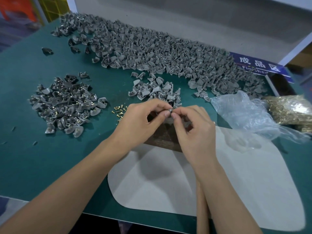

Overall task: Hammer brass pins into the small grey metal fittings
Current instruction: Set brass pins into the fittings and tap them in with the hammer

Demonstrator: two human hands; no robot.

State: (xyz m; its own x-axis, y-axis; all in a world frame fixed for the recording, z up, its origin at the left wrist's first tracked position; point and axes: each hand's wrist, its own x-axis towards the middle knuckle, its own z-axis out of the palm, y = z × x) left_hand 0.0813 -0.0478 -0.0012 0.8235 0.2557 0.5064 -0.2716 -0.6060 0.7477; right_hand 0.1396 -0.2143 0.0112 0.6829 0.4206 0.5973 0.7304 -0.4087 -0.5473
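My left hand (141, 119) and my right hand (194, 125) meet above a dark block (162, 137) in the middle of the table. Between their fingertips they pinch one small grey fitting (170, 108); whether a brass pin is also held there is hidden by the fingers. Several loose brass pins (119, 111) lie just left of my left hand. A small heap of grey fittings (155, 92) sits right behind the hands.
A pile of fittings with brass pins in them (65, 103) lies at the left. A long bank of grey fittings (152, 48) runs along the back. A crumpled clear bag (244, 114) and a bag of brass pins (290, 110) lie at the right. A white mat (168, 183) covers the near green table (50, 157).
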